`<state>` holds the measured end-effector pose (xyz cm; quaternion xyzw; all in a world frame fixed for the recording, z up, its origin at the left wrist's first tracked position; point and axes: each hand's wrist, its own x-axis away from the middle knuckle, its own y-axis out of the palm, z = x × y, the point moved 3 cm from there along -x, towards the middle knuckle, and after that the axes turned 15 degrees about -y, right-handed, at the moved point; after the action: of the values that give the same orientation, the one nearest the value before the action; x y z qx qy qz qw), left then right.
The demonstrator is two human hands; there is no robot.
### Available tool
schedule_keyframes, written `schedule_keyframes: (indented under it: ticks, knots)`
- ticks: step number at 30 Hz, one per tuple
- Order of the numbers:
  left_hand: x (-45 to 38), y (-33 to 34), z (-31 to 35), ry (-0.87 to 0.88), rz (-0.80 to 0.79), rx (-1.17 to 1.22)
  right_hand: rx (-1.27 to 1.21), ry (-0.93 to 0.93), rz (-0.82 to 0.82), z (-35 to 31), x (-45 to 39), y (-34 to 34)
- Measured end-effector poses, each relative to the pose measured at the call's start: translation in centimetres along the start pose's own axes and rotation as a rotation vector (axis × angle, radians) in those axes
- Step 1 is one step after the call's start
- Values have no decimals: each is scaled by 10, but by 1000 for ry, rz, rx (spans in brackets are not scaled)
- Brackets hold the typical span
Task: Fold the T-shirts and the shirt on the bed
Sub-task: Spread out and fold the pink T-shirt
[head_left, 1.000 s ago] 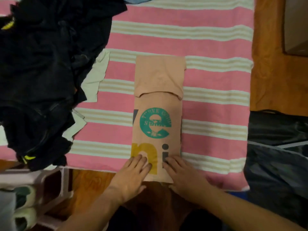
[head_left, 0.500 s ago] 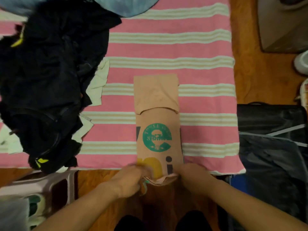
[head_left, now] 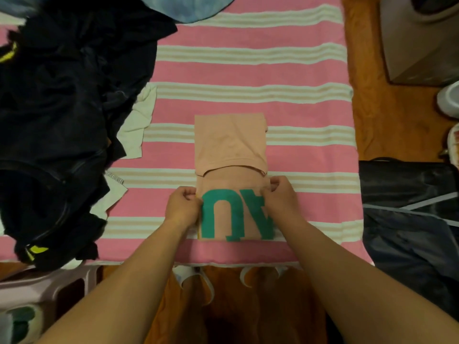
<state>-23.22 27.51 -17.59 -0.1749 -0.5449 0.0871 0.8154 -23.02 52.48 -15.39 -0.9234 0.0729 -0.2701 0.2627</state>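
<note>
The left hand (head_left: 182, 207) and right hand (head_left: 280, 197) each pinch a corner of the T-shirt (head_left: 231, 150)'s near flap, folded up over its middle. The peach T-shirt lies as a narrow strip on the near centre of the pink-and-white striped bed (head_left: 248, 68). Large teal letters (head_left: 236, 214) show upside down on the raised flap; they cannot be read surely. A folded panel covers the T-shirt's far end. To the left, a heap of dark clothes (head_left: 62, 108) covers a white garment (head_left: 139, 120). A pale blue cloth (head_left: 188, 6) sits at the far edge.
</note>
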Motion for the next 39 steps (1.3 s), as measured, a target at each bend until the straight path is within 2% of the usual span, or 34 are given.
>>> schedule_keyframes:
  ticks: [4, 6, 7, 9, 10, 11, 12, 13, 15, 17, 20, 23, 25, 27, 29, 30, 32, 35, 37, 39]
  knots:
    - [7, -3, -5, 87, 122, -64, 6, -45, 42, 7, 3, -7]
    - [16, -7, -2, 240, 182, -163, 240, -132, 10, 5, 10, -12]
    - [23, -10, 0, 394, 242, -258, 413, -252, -2, 3, 16, -13]
    - [48, -13, -3, 788, 321, -537, 686, -666, -27, -1, 38, -8]
    - [60, -11, -11, 958, 304, -691, 763, -881, -99, 0, 53, -1]
    - [69, -8, -23, 1063, 258, -850, 831, -1020, -238, 6, 68, 8]
    - [74, -3, -36, 1103, 205, -1003, 889, -1067, -381, 15, 80, 15]
    - [73, 3, -50, 1098, 168, -1129, 939, -1048, -477, 24, 87, 20]
    - [61, 12, -67, 1027, 182, -1286, 1046, -1014, -511, 38, 81, 24]
    - [45, 21, -70, 966, 212, -1315, 1123, -985, -482, 41, 65, 26]
    - [32, 34, -65, 944, 257, -1366, 1229, -933, -560, 45, 53, 36]
    - [43, 37, -41, 960, 188, -1383, 1253, -883, -584, 36, 54, 43]
    - [53, 29, -26, 958, 128, -1357, 1170, -836, -648, 19, 54, 35]
    - [61, 12, -15, 828, -11, -1241, 987, -819, -734, 4, 57, 17]
    - [72, -6, -9, 673, -220, -1052, 768, -703, -882, -16, 67, -9]
    - [79, -15, -2, 617, -270, -945, 643, -627, -899, -28, 70, -23]
    - [86, -32, 19, 492, -247, -657, 407, -475, -815, -52, 63, -45]
    - [77, -40, 48, 265, -146, -165, 234, -379, -470, -73, 27, -56]
    - [59, -32, 59, 213, -70, -49, 217, -350, -321, -70, -3, -44]
    - [42, -21, 63, 208, -1, -26, 208, -289, -246, -56, -27, -26]
